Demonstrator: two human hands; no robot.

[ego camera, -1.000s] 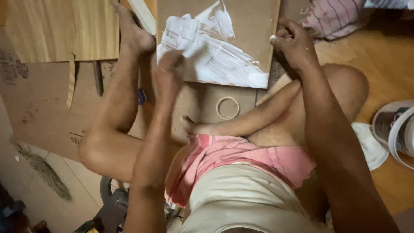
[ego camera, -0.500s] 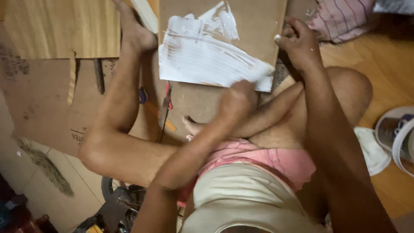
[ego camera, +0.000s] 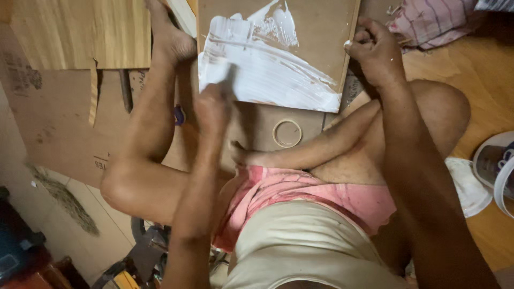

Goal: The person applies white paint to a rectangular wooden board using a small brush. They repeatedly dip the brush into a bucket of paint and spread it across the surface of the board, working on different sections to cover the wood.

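Note:
A brown board (ego camera: 321,32) lies on the floor in front of me, between my bare legs. Streaks of wet white paste (ego camera: 267,77) cover much of its near half. My left hand (ego camera: 211,107) is at the board's near left corner. It is blurred and closed around a small pale flat spreader (ego camera: 227,77) that touches the paste. My right hand (ego camera: 375,51) grips the board's right edge with fingers curled over it, some white on a fingertip.
A rubber band ring (ego camera: 287,132) lies just below the board. Flattened cardboard (ego camera: 53,123) and a wooden plank (ego camera: 80,32) are at the left. A striped cloth (ego camera: 428,21) sits at the top right, and a white lid (ego camera: 467,184) and a round container (ego camera: 498,171) at the right.
My left hand drew back toward my lap, then returned to the board's near left corner. The white paste has been spread smoother and wider. My right hand stayed on the edge.

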